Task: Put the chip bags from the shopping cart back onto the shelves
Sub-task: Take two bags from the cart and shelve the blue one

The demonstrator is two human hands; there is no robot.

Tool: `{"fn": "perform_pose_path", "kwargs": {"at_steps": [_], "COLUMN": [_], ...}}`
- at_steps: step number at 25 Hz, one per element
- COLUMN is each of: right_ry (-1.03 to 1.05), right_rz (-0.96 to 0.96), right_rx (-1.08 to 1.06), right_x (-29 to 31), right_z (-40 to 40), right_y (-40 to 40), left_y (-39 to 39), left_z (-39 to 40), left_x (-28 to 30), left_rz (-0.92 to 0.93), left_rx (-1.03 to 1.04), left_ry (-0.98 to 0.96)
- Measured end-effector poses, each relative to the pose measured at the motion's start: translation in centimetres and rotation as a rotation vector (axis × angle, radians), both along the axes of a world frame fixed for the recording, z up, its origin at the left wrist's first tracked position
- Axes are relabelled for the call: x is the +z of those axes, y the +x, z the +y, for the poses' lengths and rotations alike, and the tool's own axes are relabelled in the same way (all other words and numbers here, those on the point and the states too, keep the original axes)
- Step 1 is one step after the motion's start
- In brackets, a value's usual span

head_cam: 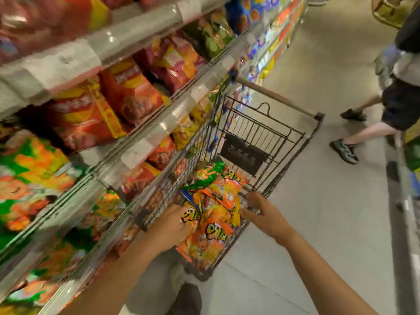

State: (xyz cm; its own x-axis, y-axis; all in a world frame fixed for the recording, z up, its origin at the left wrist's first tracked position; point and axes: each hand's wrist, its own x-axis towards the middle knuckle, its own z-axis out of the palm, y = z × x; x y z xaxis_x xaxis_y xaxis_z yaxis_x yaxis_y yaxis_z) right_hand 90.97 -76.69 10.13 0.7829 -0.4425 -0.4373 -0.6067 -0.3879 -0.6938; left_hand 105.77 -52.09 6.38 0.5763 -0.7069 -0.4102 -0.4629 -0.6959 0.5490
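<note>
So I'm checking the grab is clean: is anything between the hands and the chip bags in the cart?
Nothing visible. The left hand already rests on the orange chip bags inside the shopping cart; the right hand is at their far edge by the cart's wire side.

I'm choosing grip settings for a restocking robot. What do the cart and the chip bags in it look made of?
Cart: dark coated metal wire, going by its thin rigid grid bars with a dull sheen. Chip bags: glossy printed plastic film, probably foil-lined, judging by the crinkles and bright highlights. Motion blur leaves finer detail open.
</note>
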Motion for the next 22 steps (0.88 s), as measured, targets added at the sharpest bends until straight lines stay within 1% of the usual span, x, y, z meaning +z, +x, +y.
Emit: {"fn": "perform_pose_path", "kwargs": {"at_steps": [3,6,8,9,11,13,17,19,21,22], "right_ry": [0.129,0.231,0.282,0.327,0.443,0.469,0.564,0.53,0.484,0.501], "right_rz": [0.125,0.198,0.254,0.276,0.329,0.386,0.449,0.501,0.559,0.541], "right_rx": [-0.107,-0.203,-0.228,-0.25,-0.37,-0.489,-0.608,-0.687,-0.758,-0.796], "right_x": [-3.0,-7.3,-10.2,-12.0,-16.2,-20.7,-27.2,-29.1,-30.8,-31.5], "right_z": [-2.7,-5.7,-7.2,-7.9,-9.5,-11.0,-13.4,-14.2,-14.8,-14.9], "right_y": [3.4,7.6,9.9,11.0,13.5,15.6,18.5,19.6,20.4,20.6], "left_y": [3.1,5.5,6.4,6.9,7.6,8.0,9.5,10.8,13.1,14.5], "left_z": [-2.8,-4.7,-5.1,-5.2,-5.5,-6.1,-9.8,-12.6,-15.8,-17.4], "left_x": [-3.4,-6.8,-8.7,-9.6,-12.2,-14.7,-18.5,-19.6,-21.0,-21.6], "left_rz": [0.096,0.178,0.209,0.24,0.324,0.365,0.427,0.385,0.241,0.173], "left_rx": [0.008,0.055,0.064,0.078,0.157,0.225,0.241,0.286,0.345,0.369], "left_ry": [0.091,0.181,0.245,0.258,0.264,0.275,0.412,0.431,0.393,0.366]}}
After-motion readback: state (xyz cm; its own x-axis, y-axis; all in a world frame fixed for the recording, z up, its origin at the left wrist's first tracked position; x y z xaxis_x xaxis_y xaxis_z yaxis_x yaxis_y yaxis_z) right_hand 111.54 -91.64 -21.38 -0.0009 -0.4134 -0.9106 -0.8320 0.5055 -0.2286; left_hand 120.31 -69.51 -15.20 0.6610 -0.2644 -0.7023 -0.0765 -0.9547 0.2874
